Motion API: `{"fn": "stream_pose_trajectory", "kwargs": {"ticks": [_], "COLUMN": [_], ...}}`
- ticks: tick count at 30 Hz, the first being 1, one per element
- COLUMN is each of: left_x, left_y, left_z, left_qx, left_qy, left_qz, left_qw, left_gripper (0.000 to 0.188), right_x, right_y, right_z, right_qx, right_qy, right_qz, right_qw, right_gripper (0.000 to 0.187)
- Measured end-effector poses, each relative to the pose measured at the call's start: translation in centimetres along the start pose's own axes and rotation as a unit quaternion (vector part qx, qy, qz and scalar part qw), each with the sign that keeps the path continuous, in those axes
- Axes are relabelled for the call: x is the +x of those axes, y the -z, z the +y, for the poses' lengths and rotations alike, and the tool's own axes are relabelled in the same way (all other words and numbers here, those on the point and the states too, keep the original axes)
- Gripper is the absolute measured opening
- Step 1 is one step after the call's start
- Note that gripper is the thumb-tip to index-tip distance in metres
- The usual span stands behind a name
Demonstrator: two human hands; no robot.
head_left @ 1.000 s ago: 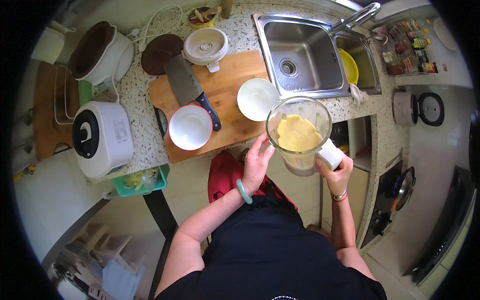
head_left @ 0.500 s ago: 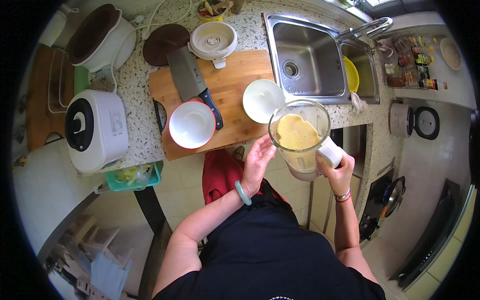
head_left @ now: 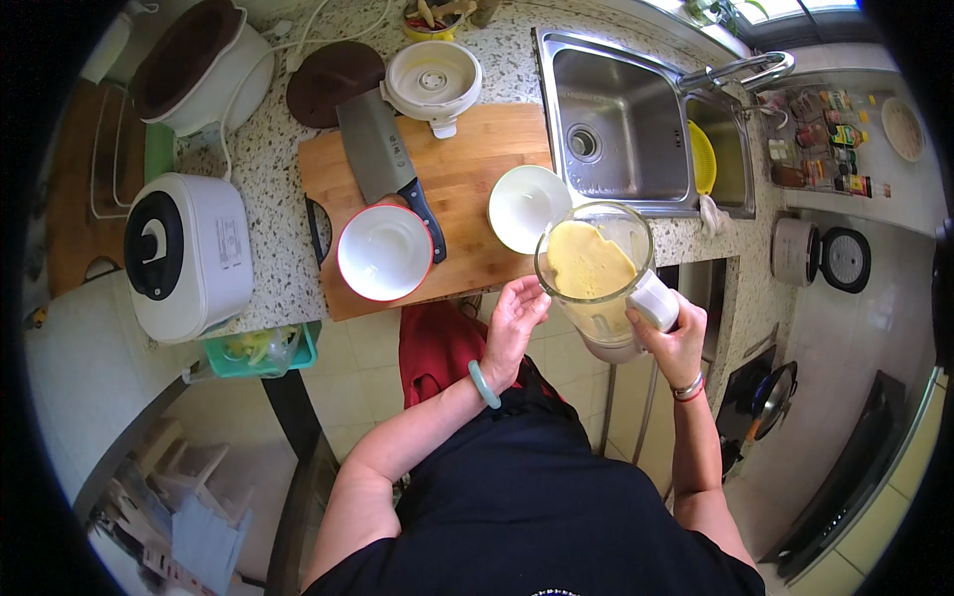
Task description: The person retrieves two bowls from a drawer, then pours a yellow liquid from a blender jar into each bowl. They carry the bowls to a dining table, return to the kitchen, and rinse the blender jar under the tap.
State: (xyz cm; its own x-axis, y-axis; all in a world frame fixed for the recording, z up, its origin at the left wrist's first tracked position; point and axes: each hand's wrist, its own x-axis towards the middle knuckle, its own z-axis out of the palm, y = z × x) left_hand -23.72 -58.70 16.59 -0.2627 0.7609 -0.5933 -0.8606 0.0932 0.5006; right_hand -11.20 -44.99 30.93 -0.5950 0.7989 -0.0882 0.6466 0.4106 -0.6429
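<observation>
My right hand (head_left: 674, 340) grips the white handle of a clear blender jug (head_left: 604, 320), holding it over the counter's front edge. Inside the jug is a pale yellow, frothy liquid (head_left: 588, 260). Close to the jug's left side is my left hand (head_left: 514, 326), its fingers apart and loosely bent; whether the fingertips touch the glass is hard to tell. A white bowl with a green rim (head_left: 529, 209) stands just beyond the jug on a wooden cutting board (head_left: 477, 139). Left of it on the board are a red-rimmed white bowl (head_left: 386, 253) and a cleaver (head_left: 378, 149).
A white lid-like part (head_left: 431, 79) sits at the board's far edge, near a brown lid (head_left: 333, 84). The steel sink (head_left: 621, 119) lies to the right, with a yellow strainer (head_left: 702, 159). A white rice cooker (head_left: 194, 258) stands left. A teal bin (head_left: 263, 353) hangs below the counter.
The view has shifted slightly. Both hands and the jug keep nearly the same pose, and the yellow liquid's surface has moved slightly within the jug.
</observation>
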Motion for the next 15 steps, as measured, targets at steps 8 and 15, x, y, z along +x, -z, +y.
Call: {"fn": "stream_pose_trajectory", "kwargs": {"ticks": [8,15], "left_x": [0.58,0.65], "left_y": [0.48,0.59], "left_z": [-0.09,0.14], "left_qx": [-0.035,-0.036], "left_qy": [0.000,0.005], "left_qz": [-0.004,-0.003], "left_qw": [0.999,0.999], "left_gripper": [0.035,0.034], "right_x": [0.72,1.06], "right_y": [-0.27,-0.23], "right_z": [-0.50,-0.82], "right_qx": [-0.010,-0.029], "right_qy": [-0.002,-0.010], "right_qz": [-0.006,-0.015], "right_qw": [1.000,0.999], "right_gripper": [0.027,0.028]}}
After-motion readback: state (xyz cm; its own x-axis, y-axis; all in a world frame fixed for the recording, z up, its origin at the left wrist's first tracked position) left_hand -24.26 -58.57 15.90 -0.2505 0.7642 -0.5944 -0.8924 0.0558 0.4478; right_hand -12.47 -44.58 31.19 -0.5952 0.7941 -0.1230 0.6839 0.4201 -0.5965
